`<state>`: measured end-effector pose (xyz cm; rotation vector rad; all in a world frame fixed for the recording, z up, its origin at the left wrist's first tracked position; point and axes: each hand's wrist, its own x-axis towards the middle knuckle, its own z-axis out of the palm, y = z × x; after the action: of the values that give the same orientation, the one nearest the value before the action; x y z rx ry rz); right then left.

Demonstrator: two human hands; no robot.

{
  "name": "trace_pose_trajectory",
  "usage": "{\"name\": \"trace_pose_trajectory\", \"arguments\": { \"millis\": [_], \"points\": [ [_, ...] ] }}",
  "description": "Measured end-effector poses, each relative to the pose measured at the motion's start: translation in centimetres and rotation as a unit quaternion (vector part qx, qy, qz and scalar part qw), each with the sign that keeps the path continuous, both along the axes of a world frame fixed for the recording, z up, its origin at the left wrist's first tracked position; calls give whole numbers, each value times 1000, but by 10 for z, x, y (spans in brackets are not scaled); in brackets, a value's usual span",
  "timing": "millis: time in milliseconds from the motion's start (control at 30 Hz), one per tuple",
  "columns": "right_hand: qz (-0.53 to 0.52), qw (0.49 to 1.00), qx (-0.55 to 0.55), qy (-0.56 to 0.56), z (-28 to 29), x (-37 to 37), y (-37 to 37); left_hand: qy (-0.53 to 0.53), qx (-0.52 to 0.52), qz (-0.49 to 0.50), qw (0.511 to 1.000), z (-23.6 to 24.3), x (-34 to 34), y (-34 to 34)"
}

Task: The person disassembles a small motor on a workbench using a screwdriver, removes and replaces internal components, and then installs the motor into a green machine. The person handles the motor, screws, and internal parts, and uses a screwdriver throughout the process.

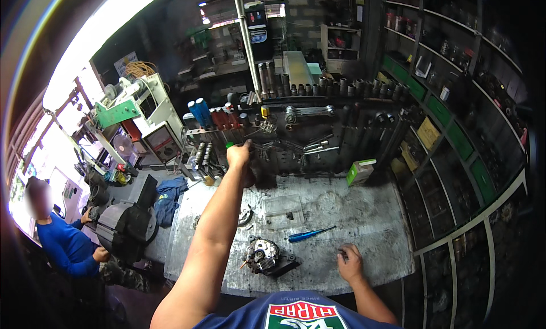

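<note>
My left arm stretches across the metal workbench (pixel 364 215) to the tool rack at its back. There my left hand (pixel 239 155) is closed beside a green handle-like piece (pixel 229 145); what its fingers grip is hidden. Low over the bench's right front, my right hand (pixel 350 263) has curled fingers around something small and dark that I cannot make out. Between my arms sits an alternator (pixel 263 255), its round end facing up. A screwdriver with a blue handle (pixel 307 236) lies to its right. Behind that is a shallow clear plastic tray (pixel 274 220) with small dark bits.
Blue- and red-handled screwdrivers (pixel 200 112), wrenches (pixel 310 110) and several sockets (pixel 352 89) line the rack. A green-and-white box (pixel 361 171) stands at the back right. Shelves (pixel 449 118) rise on the right. A person in blue (pixel 65 243) works at the far left.
</note>
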<state>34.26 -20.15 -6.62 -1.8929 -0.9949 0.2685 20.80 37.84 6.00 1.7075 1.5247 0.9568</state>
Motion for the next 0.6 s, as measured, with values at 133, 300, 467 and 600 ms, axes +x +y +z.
{"name": "trace_pose_trajectory", "arguments": {
  "millis": [133,300,467,600],
  "points": [
    [-49,997,-52,31,12,15,14,-279,-86,-59,955,4,-11,-52],
    [15,996,33,84,17,50,145,-194,59,-111,973,-6,-82,-192],
    [-41,987,120,97,23,62,317,-43,74,-175,981,-19,-164,-339],
    [-173,980,81,49,34,63,395,-20,77,-181,980,-23,-224,-402]
  ]
}}
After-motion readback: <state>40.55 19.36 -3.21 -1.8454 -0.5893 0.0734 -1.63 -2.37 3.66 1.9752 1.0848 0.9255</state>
